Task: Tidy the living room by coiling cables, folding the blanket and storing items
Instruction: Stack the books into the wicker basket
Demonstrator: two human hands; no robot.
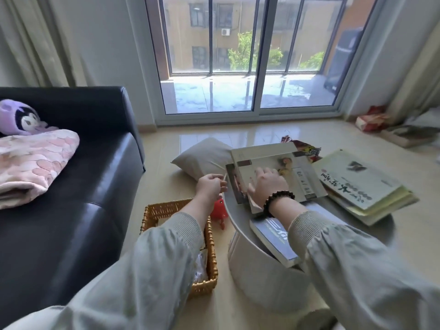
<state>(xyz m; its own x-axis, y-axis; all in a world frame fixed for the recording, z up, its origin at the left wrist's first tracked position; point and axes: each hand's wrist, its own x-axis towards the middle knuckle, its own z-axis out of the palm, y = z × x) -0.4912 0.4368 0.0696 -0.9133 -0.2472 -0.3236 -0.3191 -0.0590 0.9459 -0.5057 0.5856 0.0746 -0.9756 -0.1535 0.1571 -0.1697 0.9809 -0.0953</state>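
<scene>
Nearest to me, a wicker basket (212, 244) stands on the floor between the black leather sofa (95, 186) and the round grey table (262, 277), with something white inside it. A grey-blue book (271, 239) lies at the table's near edge, partly under my right sleeve. A small red toy (217, 208) sits on the floor between the basket and the table.

My right hand (267, 186), with a dark bead bracelet (276, 201) at the wrist, lies palm down with its fingers spread on the top book of a loose stack of books (285, 167) on the table. My left hand (210, 185) is at the stack's left edge with its fingers curled; I cannot tell whether it grips anything. A second pile of yellow-green books (357, 184) overhangs the table's right side.

Beyond the table, a grey pillow (202, 158) and a red snack bag (307, 148) lie on the floor. The pink blanket (35, 158) rests folded on the sofa seat, touching a purple plush toy (21, 117). A sliding glass door (250, 67) stands farthest back.
</scene>
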